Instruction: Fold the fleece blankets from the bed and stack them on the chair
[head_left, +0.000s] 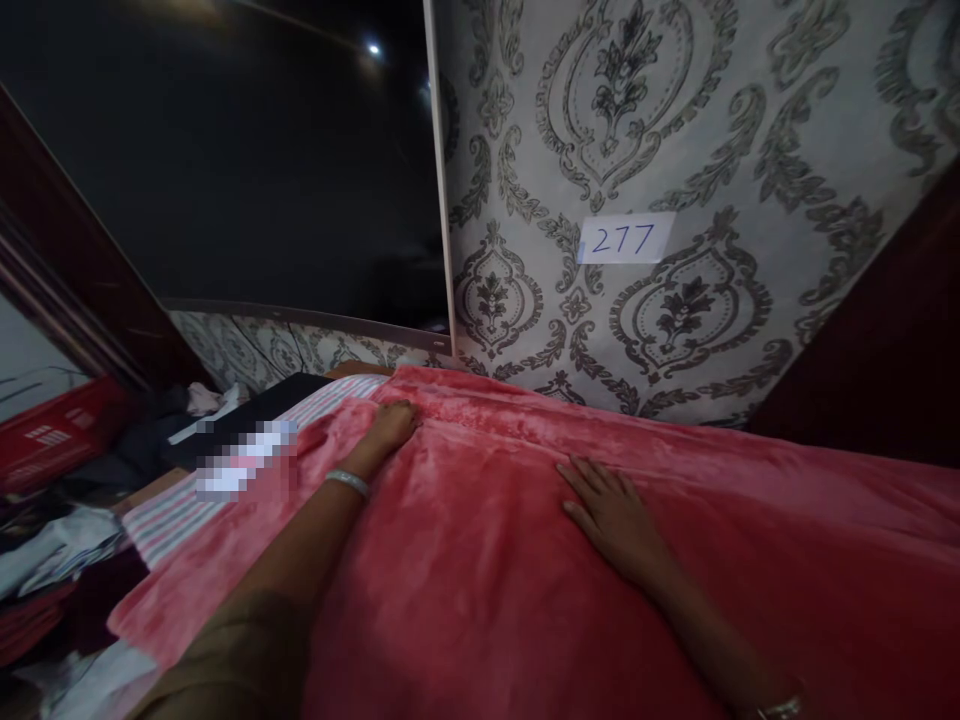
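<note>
A red plush blanket (480,560) is spread over the surface in front of me, with soft creases along its far side. My left hand (396,424) is at the blanket's far left part, its fingers curled closed on the fabric. Flat on the blanket to the right rests my right hand (611,512), fingers stretched out and slightly apart. Beneath the blanket's left edge a striped cloth (169,520) in white, grey and pink shows.
A large dark television screen (247,170) hangs at the back left. Patterned wallpaper (517,290) covers the wall, with a paper label (626,238) reading 277. At the left lie a black flat object (281,405), a red box (64,430) and crumpled items (71,545).
</note>
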